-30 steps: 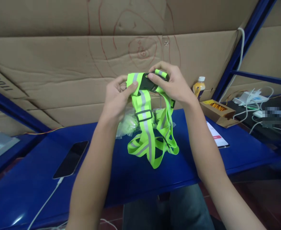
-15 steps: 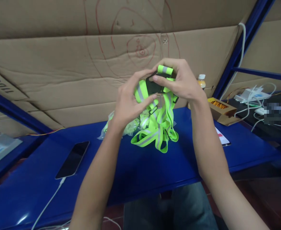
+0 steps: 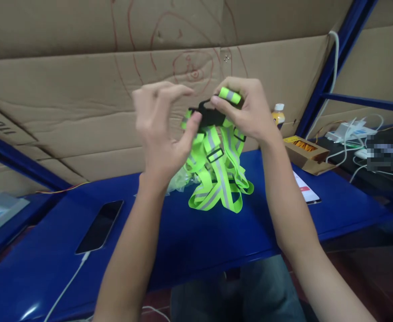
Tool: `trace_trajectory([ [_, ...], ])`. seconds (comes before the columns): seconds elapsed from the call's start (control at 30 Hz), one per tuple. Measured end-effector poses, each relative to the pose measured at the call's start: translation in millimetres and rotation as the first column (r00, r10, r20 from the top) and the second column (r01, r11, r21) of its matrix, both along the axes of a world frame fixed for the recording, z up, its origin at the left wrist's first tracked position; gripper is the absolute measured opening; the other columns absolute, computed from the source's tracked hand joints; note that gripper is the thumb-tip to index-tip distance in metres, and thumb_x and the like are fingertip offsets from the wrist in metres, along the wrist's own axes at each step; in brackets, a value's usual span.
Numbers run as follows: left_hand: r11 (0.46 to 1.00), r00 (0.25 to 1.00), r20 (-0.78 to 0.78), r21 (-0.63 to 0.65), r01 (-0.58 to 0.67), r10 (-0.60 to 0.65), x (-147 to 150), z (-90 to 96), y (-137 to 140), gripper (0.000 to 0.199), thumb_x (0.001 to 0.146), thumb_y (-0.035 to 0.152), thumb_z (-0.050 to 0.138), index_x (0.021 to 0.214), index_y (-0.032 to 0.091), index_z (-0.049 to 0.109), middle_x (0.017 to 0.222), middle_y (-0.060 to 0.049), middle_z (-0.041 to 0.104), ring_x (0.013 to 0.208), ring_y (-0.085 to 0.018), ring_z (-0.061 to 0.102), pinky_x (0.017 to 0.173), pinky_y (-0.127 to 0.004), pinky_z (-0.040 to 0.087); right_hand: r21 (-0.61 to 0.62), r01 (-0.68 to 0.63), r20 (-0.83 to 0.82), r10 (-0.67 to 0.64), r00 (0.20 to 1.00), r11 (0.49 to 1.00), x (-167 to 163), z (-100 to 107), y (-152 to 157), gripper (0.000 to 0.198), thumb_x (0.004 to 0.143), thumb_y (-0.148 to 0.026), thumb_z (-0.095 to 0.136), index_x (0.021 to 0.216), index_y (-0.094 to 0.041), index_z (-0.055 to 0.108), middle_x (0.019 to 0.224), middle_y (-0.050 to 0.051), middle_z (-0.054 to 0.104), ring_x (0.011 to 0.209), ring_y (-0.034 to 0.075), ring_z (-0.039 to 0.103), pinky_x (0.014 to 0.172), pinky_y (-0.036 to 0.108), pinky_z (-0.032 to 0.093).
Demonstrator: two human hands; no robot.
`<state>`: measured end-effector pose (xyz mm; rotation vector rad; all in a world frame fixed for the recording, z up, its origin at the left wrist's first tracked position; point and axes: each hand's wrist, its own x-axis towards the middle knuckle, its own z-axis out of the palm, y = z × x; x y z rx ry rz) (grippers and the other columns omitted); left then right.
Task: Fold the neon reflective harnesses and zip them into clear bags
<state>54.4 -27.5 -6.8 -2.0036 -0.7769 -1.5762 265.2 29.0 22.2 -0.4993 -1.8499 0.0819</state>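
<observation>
My right hand (image 3: 250, 109) is closed on a neon green reflective strap vest (image 3: 221, 174), thumb and fingers pinching a black part (image 3: 213, 116) at its top. One short strap loop with a silver band sticks up between those fingers. Beside it on the left, my left hand (image 3: 164, 125) is open, its fingers raised and apart; the thumb tip is at the edge of the black part. The straps hang in loops below, and black slider buckles (image 3: 215, 155) show on them. Behind the vest, a clear plastic bag (image 3: 179, 181) lies on the blue table (image 3: 189, 246), partly hidden.
A phone (image 3: 100, 226) with a white cable lies at the left. On the right are a white sheet or device (image 3: 306, 190), an open cardboard box (image 3: 306, 154) and a white-capped bottle (image 3: 278, 115). Cardboard panels (image 3: 82, 85) stand behind, with blue posts at both sides.
My left hand has let go of the vest and moved left, its fingers spreading up. The right hand keeps its hold, and the black part and buckles show more.
</observation>
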Motion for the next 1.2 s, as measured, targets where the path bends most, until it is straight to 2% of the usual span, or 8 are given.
trace_trajectory([
  [0.07, 0.996, 0.992, -0.125, -0.087, 0.024, -0.035, 4, -1.1, -1, 0.024, 0.104, 0.040, 0.070, 0.125, 0.027, 0.070, 0.128, -0.010, 0.070, 0.125, -0.031, 0.065, 0.110, -0.050, 0.053, -0.027, 0.018, 0.038, -0.016, 0.999, 0.999, -9, -2, 0, 0.052, 0.092, -0.074, 0.072, 0.074, -0.027, 0.061, 0.077, 0.003, 0.068, 0.077, 0.024, 0.058, 0.074, 0.040, 0.047],
  [0.17, 0.986, 0.986, -0.163, -0.165, -0.002, -0.026, 3, -6.8, 6, 0.025, 0.101, 0.041, 0.071, 0.122, 0.028, 0.068, 0.128, -0.010, 0.069, 0.123, -0.032, 0.068, 0.108, -0.050, 0.057, -0.035, 0.072, 0.048, -0.070, 0.996, 0.997, -16, -6, 6, 0.055, 0.092, -0.072, 0.073, 0.068, -0.026, 0.055, 0.072, 0.003, 0.064, 0.075, 0.024, 0.055, 0.073, 0.040, 0.048],
  [0.33, 0.984, 0.974, -0.226, -0.173, -0.047, 0.007, -4, -11.2, 14, 0.031, 0.097, 0.035, 0.073, 0.127, 0.026, 0.067, 0.128, -0.010, 0.070, 0.123, -0.033, 0.069, 0.108, -0.051, 0.058, -0.079, 0.076, 0.082, -0.069, 0.994, 0.994, -16, -7, 11, 0.058, 0.091, -0.073, 0.074, 0.066, -0.026, 0.051, 0.067, 0.002, 0.055, 0.075, 0.023, 0.053, 0.074, 0.039, 0.048],
  [0.7, 0.974, 0.974, -0.226, -0.220, -0.047, -0.004, -7, -18.5, 21, 0.029, 0.099, 0.025, 0.065, 0.128, 0.025, 0.067, 0.132, -0.010, 0.071, 0.125, -0.031, 0.068, 0.111, -0.047, 0.056, -0.152, 0.024, 0.075, -0.012, 0.997, 0.988, -17, -9, 8, 0.049, 0.090, -0.067, 0.079, 0.070, -0.027, 0.058, 0.071, 0.002, 0.057, 0.078, 0.024, 0.054, 0.075, 0.041, 0.051],
  [0.8, 0.971, 0.971, -0.236, -0.239, -0.029, -0.029, -10, -17.7, 23, 0.030, 0.102, 0.034, 0.066, 0.131, 0.026, 0.064, 0.128, -0.010, 0.070, 0.122, -0.031, 0.069, 0.109, -0.047, 0.057, -0.163, 0.020, 0.083, -0.006, 0.996, 0.986, -16, -10, 10, 0.049, 0.089, -0.069, 0.079, 0.073, -0.028, 0.059, 0.073, 0.002, 0.059, 0.081, 0.025, 0.055, 0.077, 0.041, 0.052],
  [0.97, 0.949, 0.972, -0.225, -0.314, -0.008, -0.066, -20, -13.0, 26, 0.060, 0.102, 0.060, 0.068, 0.148, 0.028, 0.051, 0.136, -0.014, 0.067, 0.124, -0.033, 0.068, 0.106, -0.050, 0.058, -0.167, 0.005, 0.089, 0.010, 0.996, 0.986, -19, -14, 16, 0.048, 0.092, -0.069, 0.077, 0.078, -0.027, 0.060, 0.075, 0.002, 0.060, 0.082, 0.024, 0.056, 0.079, 0.041, 0.053],
  [1.1, 0.918, 0.973, -0.219, -0.395, -0.022, -0.070, -44, -12.9, 40, 0.056, 0.103, 0.076, 0.056, 0.118, 0.024, 0.066, 0.114, -0.011, 0.072, 0.110, -0.031, 0.070, 0.096, -0.050, 0.059, -0.136, 0.026, -0.021, -0.029, 0.999, 0.990, -13, -19, 34, 0.054, 0.092, -0.077, 0.070, 0.077, -0.027, 0.059, 0.074, 0.003, 0.060, 0.082, 0.025, 0.057, 0.079, 0.042, 0.052],
  [1.2, 0.878, 0.995, -0.036, -0.473, 0.065, -0.093, -78, -14.1, 61, 0.060, 0.093, 0.080, 0.069, 0.095, 0.021, 0.062, 0.088, -0.003, 0.064, 0.086, -0.021, 0.067, 0.078, -0.041, 0.055, -0.152, 0.025, -0.186, -0.054, 0.981, 0.988, 10, -18, 52, 0.059, 0.086, -0.086, 0.069, 0.079, -0.028, 0.061, 0.077, 0.004, 0.063, 0.081, 0.024, 0.056, 0.077, 0.043, 0.051],
])
